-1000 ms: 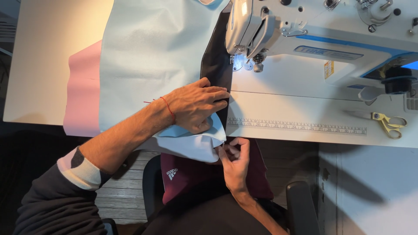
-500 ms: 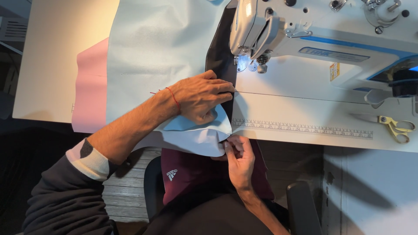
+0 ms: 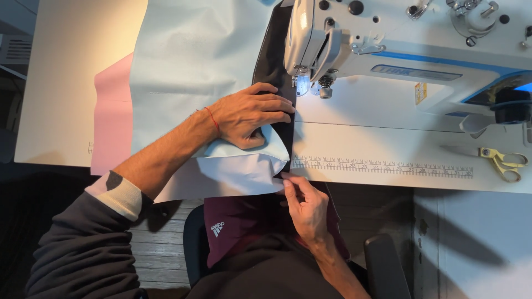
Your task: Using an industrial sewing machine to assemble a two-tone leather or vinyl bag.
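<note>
Left hand [image 3: 249, 113] lies flat on the pale blue fabric [image 3: 194, 61]; right hand [image 3: 305, 207] has a pinching grip on its folded edge.

The fabric sheet [image 3: 194, 61] is lying on the bench [image 3: 377, 144] under the left grip [image 3: 249, 113], the sewing machine [image 3: 399, 50] sitting just right of it, the scissors [image 3: 501, 161] lying far right.

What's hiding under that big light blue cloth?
Under the light blue cloth a pink sheet pokes out on one side and a dark fabric strip on the other, on the white table. The left hand presses on top. Anything further beneath is covered.
</note>
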